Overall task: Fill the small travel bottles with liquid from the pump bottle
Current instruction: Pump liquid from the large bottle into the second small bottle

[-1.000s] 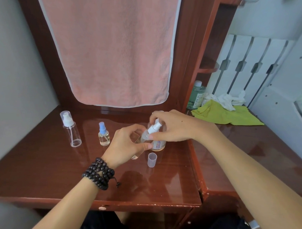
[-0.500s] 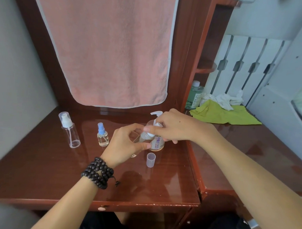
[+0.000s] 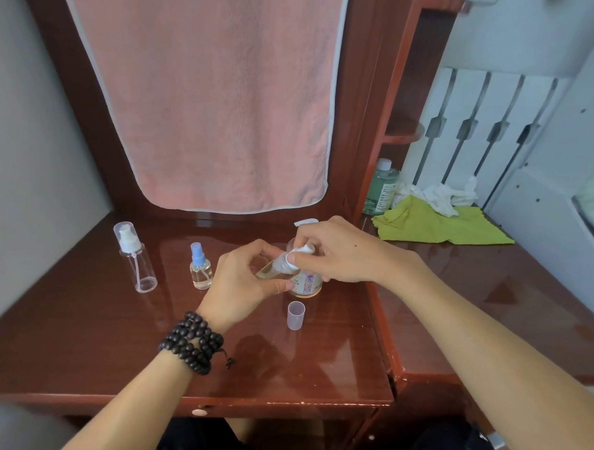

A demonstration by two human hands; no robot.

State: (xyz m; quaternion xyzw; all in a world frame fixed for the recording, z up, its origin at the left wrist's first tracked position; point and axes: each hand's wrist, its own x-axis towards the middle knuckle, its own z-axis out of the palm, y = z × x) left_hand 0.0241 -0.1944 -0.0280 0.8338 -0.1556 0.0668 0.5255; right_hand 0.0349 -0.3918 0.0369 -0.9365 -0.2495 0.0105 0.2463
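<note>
My left hand (image 3: 243,283) grips a small clear travel bottle (image 3: 274,266), tilted, with yellowish liquid inside. My right hand (image 3: 338,251) pinches that bottle's white spray top (image 3: 299,253) at its neck. Right behind them stands the pump bottle (image 3: 307,282) on the desk, its white pump head (image 3: 304,222) showing above my right fingers. A loose clear cap (image 3: 296,315) stands upright on the desk in front. To the left stand a small bottle with a blue sprayer (image 3: 200,267) and a taller clear bottle with a white pump and cap (image 3: 134,256).
The glossy brown desk (image 3: 116,346) has a raised side surface on the right with a yellow-green cloth (image 3: 437,226), white crumpled tissue (image 3: 438,194) and a green liquid bottle (image 3: 381,187). A pink towel (image 3: 209,97) hangs behind.
My right hand has brought the white spray top down onto the neck of the tilted travel bottle. The left hand keeps holding the bottle in nearly the same place.
</note>
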